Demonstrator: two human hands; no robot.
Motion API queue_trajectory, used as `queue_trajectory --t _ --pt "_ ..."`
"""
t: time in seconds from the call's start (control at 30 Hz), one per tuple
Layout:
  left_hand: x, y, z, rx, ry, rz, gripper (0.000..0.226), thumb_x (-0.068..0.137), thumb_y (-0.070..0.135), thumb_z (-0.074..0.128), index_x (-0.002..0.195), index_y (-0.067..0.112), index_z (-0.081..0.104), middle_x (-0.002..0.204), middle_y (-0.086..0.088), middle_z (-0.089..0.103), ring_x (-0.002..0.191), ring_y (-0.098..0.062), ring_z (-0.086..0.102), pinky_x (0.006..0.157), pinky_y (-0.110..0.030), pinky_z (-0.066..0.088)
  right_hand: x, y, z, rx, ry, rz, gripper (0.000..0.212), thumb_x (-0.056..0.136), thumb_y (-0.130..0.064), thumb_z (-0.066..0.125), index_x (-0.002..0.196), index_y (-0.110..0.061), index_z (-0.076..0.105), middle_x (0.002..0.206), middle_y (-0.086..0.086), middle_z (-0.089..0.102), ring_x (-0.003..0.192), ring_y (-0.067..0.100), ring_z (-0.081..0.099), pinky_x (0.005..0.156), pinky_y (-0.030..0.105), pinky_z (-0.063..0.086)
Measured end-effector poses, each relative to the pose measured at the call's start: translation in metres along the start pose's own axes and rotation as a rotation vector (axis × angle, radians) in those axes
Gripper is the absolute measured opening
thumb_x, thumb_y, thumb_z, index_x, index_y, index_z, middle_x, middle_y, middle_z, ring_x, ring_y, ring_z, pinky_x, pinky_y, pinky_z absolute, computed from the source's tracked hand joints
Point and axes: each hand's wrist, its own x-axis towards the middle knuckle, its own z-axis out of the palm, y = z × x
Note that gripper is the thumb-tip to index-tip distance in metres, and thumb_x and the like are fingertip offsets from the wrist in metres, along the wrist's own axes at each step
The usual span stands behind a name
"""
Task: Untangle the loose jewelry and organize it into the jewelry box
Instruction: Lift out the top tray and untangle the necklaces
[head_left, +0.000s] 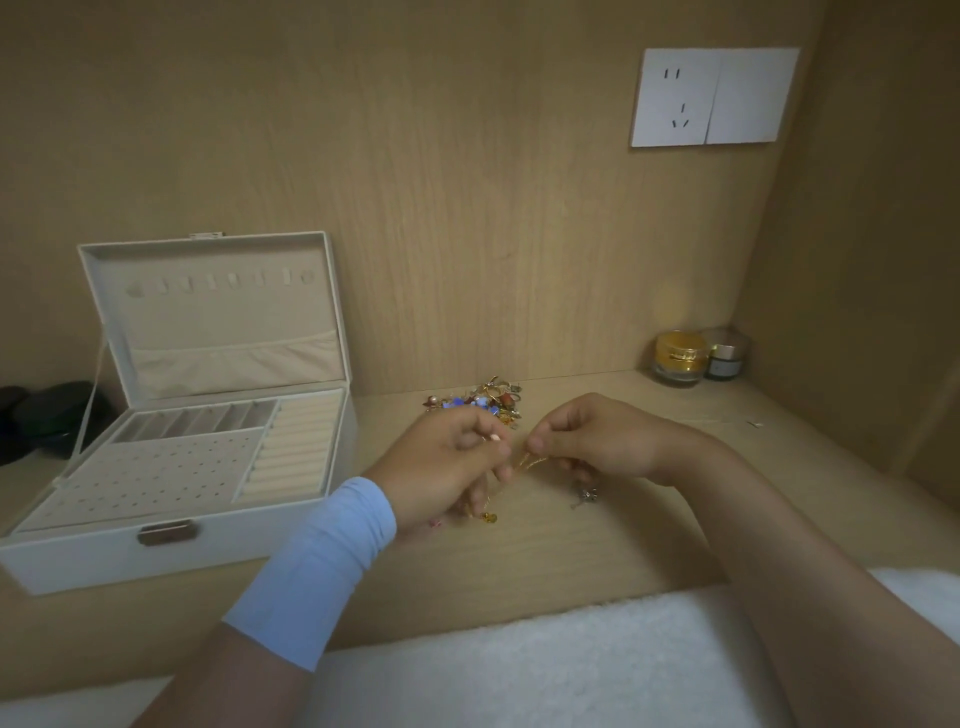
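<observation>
I'm pinching a thin gold chain (527, 460) between my left hand (447, 462) and right hand (597, 441), fingers curled tight, mid-desk. The jewelry pile (483, 400) is sitting near the desk's back edge, untouched. The jewelry box (171, 467) at the left edge is lying open, compartments looking empty; nearly everything's left.

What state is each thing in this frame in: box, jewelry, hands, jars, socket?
jewelry box: open, lid upright, compartments look empty.
gold chain: pinched between both hands.
left hand: pinching the chain.
right hand: pinching the chain.
jewelry pile: tangled, loose on the desk behind the hands.
gold jar: upright, lid on.
wall socket: nothing plugged in.
</observation>
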Motion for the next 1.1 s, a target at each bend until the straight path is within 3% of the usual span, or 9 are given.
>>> queue_trajectory --t 0.1,0.23,0.37,0.43,0.57,0.7,0.77,0.9,1.1 --pt "-0.005 0.002 0.011 0.108 -0.235 -0.052 0.008 0.093 0.005 0.060 0.089 0.010 0.065 0.075 -0.006 0.072 0.058 -0.020 0.062 0.060 -0.030 0.053 -0.002 0.004 -0.003 -0.040 -0.084 0.007 0.019 0.098 -0.007 0.058 0.105 -0.008 0.075 0.075 0.003 0.064 0.057 0.010 0.052 0.054 0.022 0.043" --pt "-0.005 0.002 0.013 0.450 -0.310 0.018 0.006 0.085 0.020 0.073 0.085 0.025 0.076 0.076 0.008 0.072 0.068 0.000 0.062 0.072 -0.018 0.050 -0.005 0.005 -0.005 -0.060 -0.157 -0.004 0.036 0.092 0.008 0.053 0.115 -0.010 0.073 0.093 0.003 0.076 0.076 0.014 0.061 0.068 0.030 0.046" --pt "-0.007 0.007 0.016 0.577 -0.366 0.012 0.008 0.079 0.028 0.077 0.085 0.033 0.077 0.075 0.022 0.069 0.070 0.006 0.059 0.072 -0.011 0.044 -0.006 0.004 -0.013 -0.143 -0.039 -0.056 0.036 0.090 0.011 0.056 0.110 -0.013 0.075 0.092 0.000 0.075 0.075 -0.003 0.065 0.069 0.011 0.047" --pt "-0.005 0.010 0.018 0.602 -0.382 -0.004 0.008 0.080 0.030 0.076 0.088 0.032 0.077 0.076 0.024 0.070 0.073 0.007 0.060 0.075 -0.010 0.045 -0.006 0.006 -0.018 -0.216 0.037 -0.055 0.026 0.090 0.002 0.064 0.104 -0.017 0.076 0.088 -0.003 0.074 0.073 -0.001 0.064 0.069 0.010 0.047" --pt "0.011 0.019 0.019 0.615 -0.232 0.064 0.009 0.086 0.027 0.070 0.091 0.031 0.076 0.084 0.020 0.070 0.076 0.008 0.060 0.072 -0.006 0.042 -0.009 0.013 -0.029 -0.390 0.105 -0.004 0.017 0.085 -0.011 0.069 0.085 -0.026 0.077 0.069 -0.014 0.069 0.059 -0.007 0.057 0.064 0.013 0.045" --pt "0.033 0.015 0.019 0.706 -0.046 0.047 0.013 0.086 0.027 0.067 0.087 0.039 0.071 0.083 0.018 0.067 0.076 -0.001 0.061 0.080 -0.021 0.051 -0.011 0.015 -0.030 -0.433 0.044 0.064 0.017 0.077 -0.017 0.080 0.089 -0.028 0.079 0.073 -0.016 0.069 0.066 -0.005 0.058 0.071 0.016 0.047" --pt "0.042 0.010 0.022 0.756 -0.048 0.042 0.012 0.084 0.030 0.067 0.085 0.042 0.069 0.086 0.022 0.066 0.078 0.002 0.060 0.084 -0.025 0.052 -0.010 0.015 -0.027 -0.451 0.015 0.078 0.021 0.074 -0.019 0.084 0.092 -0.028 0.080 0.077 -0.014 0.071 0.071 -0.002 0.060 0.073 0.016 0.047" --pt "0.050 0.002 0.026 0.822 -0.139 0.023 0.013 0.082 0.039 0.071 0.095 0.039 0.070 0.090 0.024 0.063 0.080 0.008 0.055 0.079 -0.014 0.043 -0.007 0.018 -0.025 -0.474 0.049 0.058 0.015 0.072 -0.023 0.087 0.085 -0.028 0.080 0.077 -0.014 0.074 0.072 -0.004 0.061 0.073 0.017 0.048" --pt "0.047 -0.015 0.025 0.695 -0.053 0.097 0.010 0.087 0.034 0.066 0.096 0.036 0.071 0.088 0.019 0.064 0.083 0.002 0.058 0.082 -0.019 0.046 -0.007 0.014 -0.026 -0.309 0.108 -0.031 0.012 0.087 -0.016 0.071 0.083 -0.026 0.076 0.074 -0.010 0.070 0.061 -0.007 0.057 0.060 0.009 0.043"
